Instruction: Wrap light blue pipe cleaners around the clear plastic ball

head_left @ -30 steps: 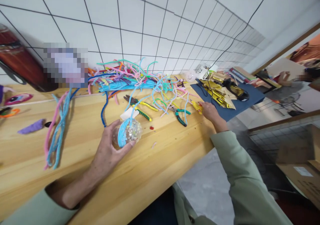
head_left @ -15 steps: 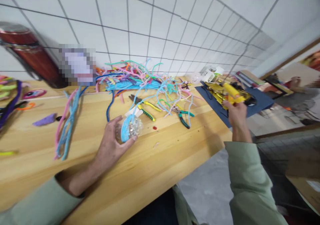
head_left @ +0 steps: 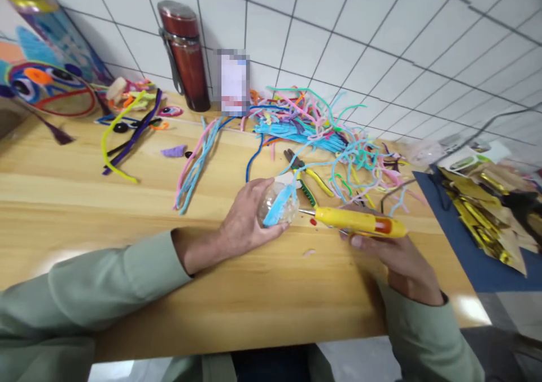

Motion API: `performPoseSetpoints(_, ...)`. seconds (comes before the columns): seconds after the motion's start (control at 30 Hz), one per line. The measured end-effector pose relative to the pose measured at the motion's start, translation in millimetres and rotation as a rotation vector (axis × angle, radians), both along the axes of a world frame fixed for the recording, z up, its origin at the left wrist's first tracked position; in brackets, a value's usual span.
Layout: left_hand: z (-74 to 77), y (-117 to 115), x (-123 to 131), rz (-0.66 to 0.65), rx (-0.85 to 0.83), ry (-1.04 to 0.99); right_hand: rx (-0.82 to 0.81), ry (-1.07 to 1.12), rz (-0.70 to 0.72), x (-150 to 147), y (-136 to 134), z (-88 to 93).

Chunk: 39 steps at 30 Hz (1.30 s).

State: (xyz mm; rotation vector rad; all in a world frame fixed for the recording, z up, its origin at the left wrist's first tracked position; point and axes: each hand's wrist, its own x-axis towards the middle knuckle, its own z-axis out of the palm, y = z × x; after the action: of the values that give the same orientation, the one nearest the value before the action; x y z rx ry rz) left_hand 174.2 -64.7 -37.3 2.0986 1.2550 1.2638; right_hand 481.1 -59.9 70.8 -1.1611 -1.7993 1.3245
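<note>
My left hand (head_left: pixel 248 218) is wrapped around a clear plastic ball (head_left: pixel 289 211) above the table. Light blue pipe cleaner (head_left: pixel 277 205) covers a band of the ball, and a loose strand rises from its top. In my right hand (head_left: pixel 398 257) is a yellow hot glue gun (head_left: pixel 351 219), lying sideways with its metal nozzle pointing left at the ball. The nozzle tip is close beside the ball; whether it touches I cannot tell. Behind the ball lie pliers with yellow handles (head_left: pixel 317 181), and a tangle of coloured pipe cleaners (head_left: pixel 300 133) spreads further back.
A red thermos (head_left: pixel 186 60) and a blurred-out upright card or screen (head_left: pixel 232 82) stand by the tiled wall. Blue and pink pipe cleaners (head_left: pixel 197 167) lie to the left. A dark cord (head_left: pixel 466 142) runs right, past a blue mat (head_left: pixel 457 241) with gold scraps.
My right hand has brought the glue gun from the blue mat on the right to beside the ball. My left hand still holds the ball. The camera view has turned left.
</note>
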Motion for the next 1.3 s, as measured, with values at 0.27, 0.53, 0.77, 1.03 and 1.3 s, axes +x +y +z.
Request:
performPoseSetpoints(0.27, 1.5, -0.5, 0.7, -0.018, 0.007, -0.009, -0.106, -0.047, 0.012, -5.3, -1.5, -12.7)
performPoseSetpoints(0.53, 0.4, 0.0, 2.5, -0.061, 0.040, -0.015, -0.123, -0.101, -0.079, -12.6, -7.6, -15.1)
performPoseSetpoints(0.77, -2.9, 0.2, 3.3, -0.062, 0.046, -0.035, -0.064, -0.142, -0.100, -9.7, -6.6, -13.5)
performPoseSetpoints(1.03, -2.4, -0.2, 3.3, -0.096, 0.039, -0.082, -0.097, -0.147, -0.112, -7.2, -7.4, -17.8)
performPoseSetpoints(1.3, -3.6, 1.3, 3.0, -0.107, 0.053, -0.082, -0.140, -0.120, -0.117, -5.4, -4.2, -22.3)
